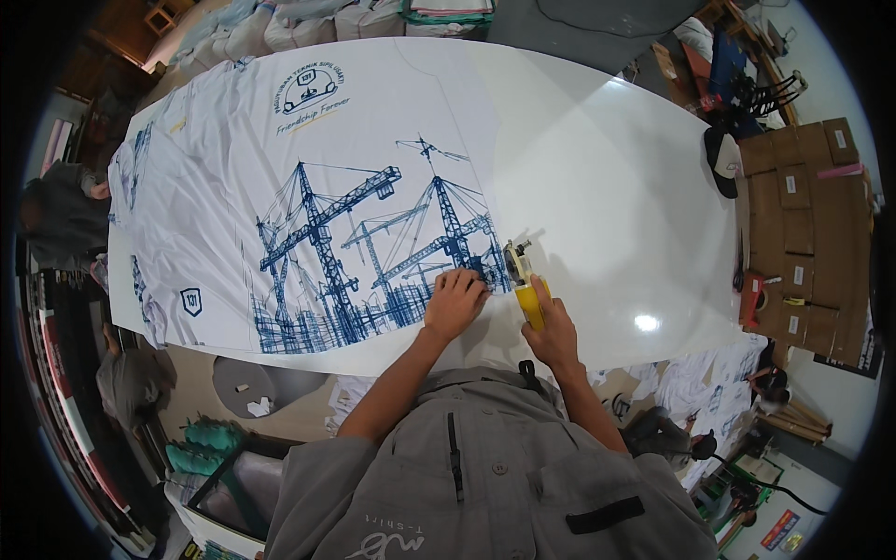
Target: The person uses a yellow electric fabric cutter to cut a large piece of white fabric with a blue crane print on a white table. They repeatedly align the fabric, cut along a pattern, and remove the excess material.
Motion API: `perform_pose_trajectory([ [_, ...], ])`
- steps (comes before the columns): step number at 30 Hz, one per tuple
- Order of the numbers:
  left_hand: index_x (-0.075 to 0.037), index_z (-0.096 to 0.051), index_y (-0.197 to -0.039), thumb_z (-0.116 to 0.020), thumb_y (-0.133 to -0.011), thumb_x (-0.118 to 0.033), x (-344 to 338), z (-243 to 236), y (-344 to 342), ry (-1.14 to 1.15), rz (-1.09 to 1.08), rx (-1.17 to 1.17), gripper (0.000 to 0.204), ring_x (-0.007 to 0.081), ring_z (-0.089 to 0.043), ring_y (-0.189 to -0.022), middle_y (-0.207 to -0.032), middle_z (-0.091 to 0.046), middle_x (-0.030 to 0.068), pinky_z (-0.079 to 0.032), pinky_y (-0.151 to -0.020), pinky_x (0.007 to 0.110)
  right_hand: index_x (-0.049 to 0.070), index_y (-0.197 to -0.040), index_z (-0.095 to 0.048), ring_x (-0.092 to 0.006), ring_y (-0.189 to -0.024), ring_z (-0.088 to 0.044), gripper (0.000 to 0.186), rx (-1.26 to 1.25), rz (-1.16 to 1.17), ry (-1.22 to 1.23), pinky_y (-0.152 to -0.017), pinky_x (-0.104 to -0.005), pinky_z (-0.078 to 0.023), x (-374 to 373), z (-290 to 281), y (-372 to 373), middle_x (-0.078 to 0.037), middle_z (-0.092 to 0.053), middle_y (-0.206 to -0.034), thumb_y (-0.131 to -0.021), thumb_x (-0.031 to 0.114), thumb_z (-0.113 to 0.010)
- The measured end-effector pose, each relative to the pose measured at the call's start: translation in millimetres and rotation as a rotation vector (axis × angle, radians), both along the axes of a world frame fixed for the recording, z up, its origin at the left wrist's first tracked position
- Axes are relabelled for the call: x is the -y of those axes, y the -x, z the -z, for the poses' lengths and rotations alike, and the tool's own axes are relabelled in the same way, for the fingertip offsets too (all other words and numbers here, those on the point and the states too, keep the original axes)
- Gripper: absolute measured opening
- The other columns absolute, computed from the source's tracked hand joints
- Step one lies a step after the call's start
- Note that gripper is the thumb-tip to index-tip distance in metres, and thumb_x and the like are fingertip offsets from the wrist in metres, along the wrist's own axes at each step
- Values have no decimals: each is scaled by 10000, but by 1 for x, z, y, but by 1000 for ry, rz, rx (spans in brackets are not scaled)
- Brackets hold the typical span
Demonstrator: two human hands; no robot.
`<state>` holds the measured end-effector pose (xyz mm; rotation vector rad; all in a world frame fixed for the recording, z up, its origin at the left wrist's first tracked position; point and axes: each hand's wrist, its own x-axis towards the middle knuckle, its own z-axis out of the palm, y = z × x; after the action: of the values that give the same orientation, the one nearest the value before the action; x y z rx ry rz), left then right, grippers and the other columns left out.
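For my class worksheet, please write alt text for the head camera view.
A person's right hand holds a yellow handheld tool at the edge of white fabric printed with blue construction cranes, while the left hand rests on the fabric. The fabric lies on a large white table.

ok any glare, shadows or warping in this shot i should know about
Head view: a bright glare spot sits on the glossy white tabletop; head view: soft shadows fall on it beside the yellow-handled cutter; head view: fisheye bends the tabletop's long edges and the corners go black; head view: the blue crane print reads fairly crisp.
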<state>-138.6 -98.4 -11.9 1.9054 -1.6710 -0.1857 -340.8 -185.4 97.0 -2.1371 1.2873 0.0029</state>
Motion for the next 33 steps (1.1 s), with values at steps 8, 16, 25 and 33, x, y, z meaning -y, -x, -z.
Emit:
perform_pose_trajectory([
  [8, -124, -668, -1056, -727, -955, -281, -1, -1, -1, -28, 11, -19, 195, 276, -568, -1164, -1178, -615, 56, -437, -995, 446, 313, -1661, -336, -422, -940, -668, 967, 2, -1, 9, -855, -491, -559, 19, -3, -25, -205, -628, -1037, -806, 92, -731],
  [16, -138, -676, -1062, -734, -947, -301, -2, 1, -1, -41, 8, -30, 207, 288, -558, -1179, -1189, -612, 46, -438, -997, 462, 289, -1664, -328, -422, -939, -663, 960, -3, -3, 1, -866, -496, -549, 45, -7, -61, -209, -636, -1030, -807, 101, -715],
  [25, -119, -671, -1064, -693, -989, -288, -3, -1, -2, -7, 9, -26, 187, 282, -580, -1158, -1201, -631, 64, -439, -984, 435, 408, -1666, -262, -449, -904, -683, 999, -27, -41, 47, -827, -523, -570, 85, 2, -108, -213, -624, -1006, -828, 119, -726],
  [33, -114, -655, -1087, -684, -996, -281, -2, -7, -5, -29, 15, -12, 192, 277, -584, -1155, -1186, -628, 65, -450, -965, 437, 422, -1662, -271, -470, -1020, -689, 1028, 6, -30, 26, -922, -524, -553, 136, 4, -169, -248, -664, -1062, -801, 94, -728],
])
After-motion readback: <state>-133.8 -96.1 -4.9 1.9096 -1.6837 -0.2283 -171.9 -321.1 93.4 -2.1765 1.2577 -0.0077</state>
